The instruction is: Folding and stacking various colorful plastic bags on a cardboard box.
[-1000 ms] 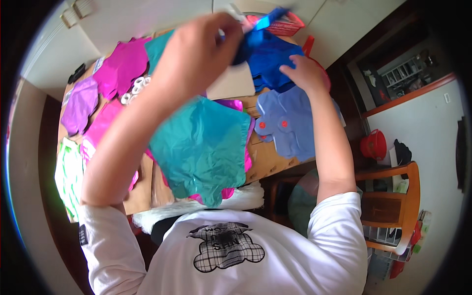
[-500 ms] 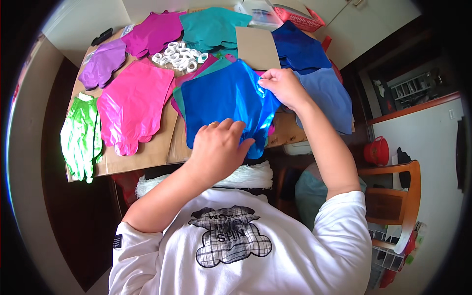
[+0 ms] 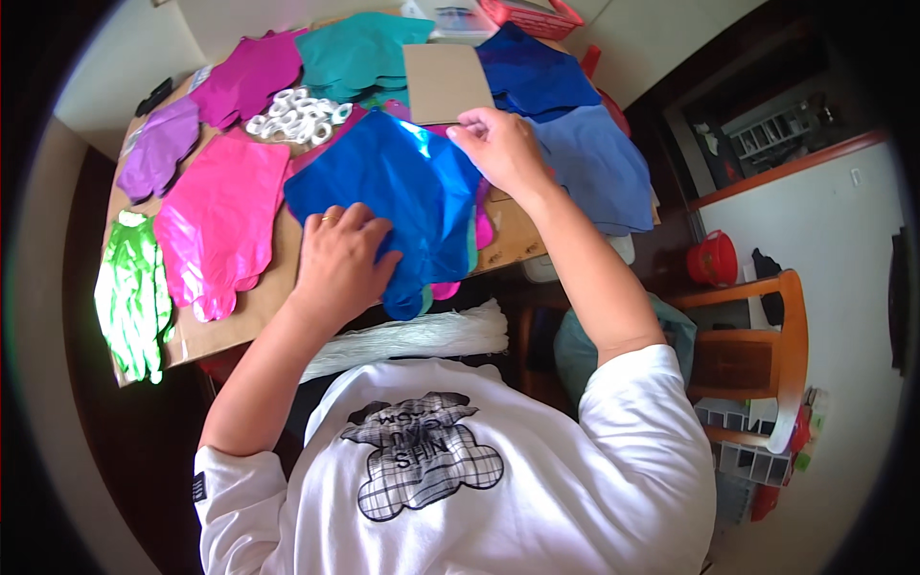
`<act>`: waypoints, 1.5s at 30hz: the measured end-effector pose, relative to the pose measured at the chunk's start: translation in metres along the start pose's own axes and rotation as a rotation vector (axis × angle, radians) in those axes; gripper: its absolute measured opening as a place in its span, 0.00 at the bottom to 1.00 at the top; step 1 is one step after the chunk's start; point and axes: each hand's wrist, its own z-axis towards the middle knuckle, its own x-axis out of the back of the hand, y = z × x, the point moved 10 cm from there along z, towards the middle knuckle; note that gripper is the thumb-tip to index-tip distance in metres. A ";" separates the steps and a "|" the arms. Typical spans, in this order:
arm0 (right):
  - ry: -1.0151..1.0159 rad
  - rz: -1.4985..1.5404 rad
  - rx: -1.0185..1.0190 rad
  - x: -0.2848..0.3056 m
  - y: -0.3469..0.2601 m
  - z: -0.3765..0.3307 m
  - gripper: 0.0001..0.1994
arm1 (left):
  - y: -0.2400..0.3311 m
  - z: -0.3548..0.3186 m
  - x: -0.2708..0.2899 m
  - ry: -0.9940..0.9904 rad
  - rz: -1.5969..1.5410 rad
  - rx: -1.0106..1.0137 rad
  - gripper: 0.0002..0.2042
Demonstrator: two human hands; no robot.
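Note:
A shiny blue foil sheet [image 3: 383,182], flat with pointed corners and a rounded lobe at its near end, lies on top of a stack in the middle of the table. Magenta and teal edges of other sheets show from beneath it. My left hand [image 3: 345,254] rests palm down on its near left part, fingers spread. At its far right edge is my right hand [image 3: 498,149], beside the brown card [image 3: 446,84]. Thumb and forefinger there look slightly apart, and no foil shows between them.
Around the stack lie pink [image 3: 225,206], bright green [image 3: 132,297], purple [image 3: 161,149], magenta [image 3: 251,79], teal [image 3: 364,53], dark blue [image 3: 537,72] and pale blue pieces [image 3: 599,168]. White rings [image 3: 299,117] form a heap. A white string skein [image 3: 412,340] hangs before me; a wooden chair [image 3: 791,355] stands right.
The blue sheet has settled flatter onto the stack. My right hand has moved off its pinched edge toward the card. The whole view has shifted and tilted slightly.

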 end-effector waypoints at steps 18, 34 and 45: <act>0.198 -0.405 -0.469 0.197 0.214 -0.093 0.21 | 0.186 0.221 -0.132 -0.082 -0.291 -0.442 0.19; 0.120 -0.021 -0.615 0.185 0.289 -0.069 0.31 | 0.162 0.168 -0.109 -0.413 0.213 -0.650 0.51; 0.032 -0.368 -0.599 0.170 0.215 -0.071 0.28 | 0.172 0.169 -0.114 -0.375 0.059 -0.744 0.27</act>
